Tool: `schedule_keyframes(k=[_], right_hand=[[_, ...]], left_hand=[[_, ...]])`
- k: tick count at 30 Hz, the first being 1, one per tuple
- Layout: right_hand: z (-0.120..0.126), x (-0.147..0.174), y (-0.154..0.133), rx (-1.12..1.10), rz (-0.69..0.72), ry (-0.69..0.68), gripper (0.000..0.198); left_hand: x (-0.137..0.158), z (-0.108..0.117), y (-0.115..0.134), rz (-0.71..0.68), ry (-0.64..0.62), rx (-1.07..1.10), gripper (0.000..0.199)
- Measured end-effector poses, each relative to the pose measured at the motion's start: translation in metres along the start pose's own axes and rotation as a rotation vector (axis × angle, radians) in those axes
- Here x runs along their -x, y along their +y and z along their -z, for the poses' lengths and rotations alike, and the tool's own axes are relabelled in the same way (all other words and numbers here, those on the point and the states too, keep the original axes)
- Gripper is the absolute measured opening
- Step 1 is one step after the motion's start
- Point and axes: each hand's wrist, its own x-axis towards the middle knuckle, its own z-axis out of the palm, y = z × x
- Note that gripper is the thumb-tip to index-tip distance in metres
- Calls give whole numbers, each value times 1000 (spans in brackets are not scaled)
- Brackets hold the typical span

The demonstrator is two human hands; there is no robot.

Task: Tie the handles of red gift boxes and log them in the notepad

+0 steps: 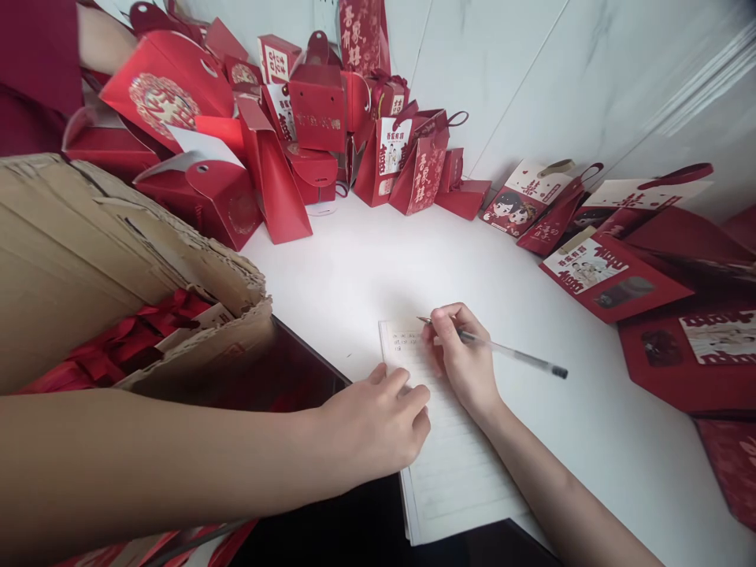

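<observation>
A lined notepad [461, 480] lies aslant on the white table [354, 276], with a few short rows of handwriting near its top. My left hand [378, 425] rests on the pad's left edge, its fingers bent, a little apart and holding nothing. In my right hand [469, 366] is a clear-barrelled pen [513, 353] with a dark end cap. The pen's tip points left, just above the top part of the page. My right hand's lower fingers are partly hidden behind the thumb and palm.
Many red gift boxes [317, 106] stand along the back wall, and more boxes [614, 272] curve round the right side. A torn cardboard carton [194, 228] with red items [135, 339] inside is at my left. Another person's arm [103, 35] shows at top left.
</observation>
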Motion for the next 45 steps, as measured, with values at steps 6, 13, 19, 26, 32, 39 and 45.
schedule_keyframes(k=[6, 13, 19, 26, 32, 39, 45], right_hand=[[-17, -9, -16, -161, -37, -576, 60], [-46, -19, -3, -120, 27, -479, 60], [-22, -25, -7, -39, 266, -309, 58], [46, -35, -2, 452, 297, 42, 31], [121, -20, 10, 1035, 489, 0, 29], [189, -18, -5, 1362, 438, 279, 40], [236, -49, -34, 1562, 151, 456, 34]], left_hand=[[1, -3, 8, -55, 81, -152, 20], [5, -8, 6, -86, 140, -187, 24], [3, 4, 2, -123, -58, -74, 24], [3, 6, -7, -33, -147, 87, 33], [-3, 24, -26, 1, -290, 255, 23], [-3, 25, -32, 10, -267, 326, 24], [-9, 36, -30, 71, -349, 371, 28]])
